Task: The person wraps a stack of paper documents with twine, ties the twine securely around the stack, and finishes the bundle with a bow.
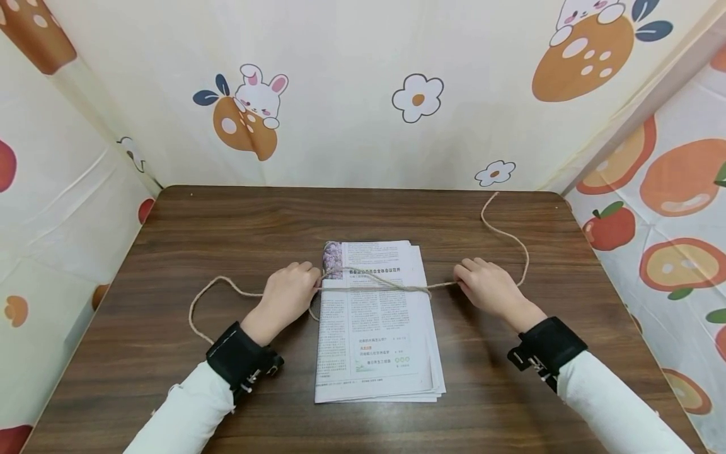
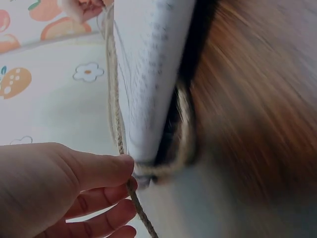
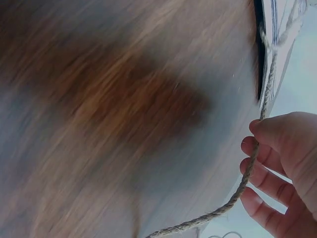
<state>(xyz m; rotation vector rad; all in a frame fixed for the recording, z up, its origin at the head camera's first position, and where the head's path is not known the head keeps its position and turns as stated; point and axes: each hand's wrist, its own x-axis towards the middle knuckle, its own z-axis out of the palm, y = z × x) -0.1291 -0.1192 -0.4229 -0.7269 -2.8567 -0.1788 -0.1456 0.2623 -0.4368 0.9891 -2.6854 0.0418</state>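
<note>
A folded stack of newspapers [image 1: 377,340] lies on the wooden table, with a beige twine rope [image 1: 374,288] running across its upper part in two strands that meet near the right edge. At the stack's left edge my left hand [image 1: 289,293] pinches the rope between thumb and forefinger. My right hand [image 1: 490,287] pinches the other end, a short way off the stack's right edge. In the left wrist view a loop of rope [image 2: 185,129] curves around the paper's folded edge. The rope [image 3: 270,84] stretches straight from the right fingertips to the stack in the right wrist view.
One loose rope tail [image 1: 198,302] curves over the table left of the left hand. The other tail [image 1: 518,243] reaches the far edge of the brown table [image 1: 255,217]. Printed sheets with fruit and rabbits [image 1: 340,126] hang behind and at the sides.
</note>
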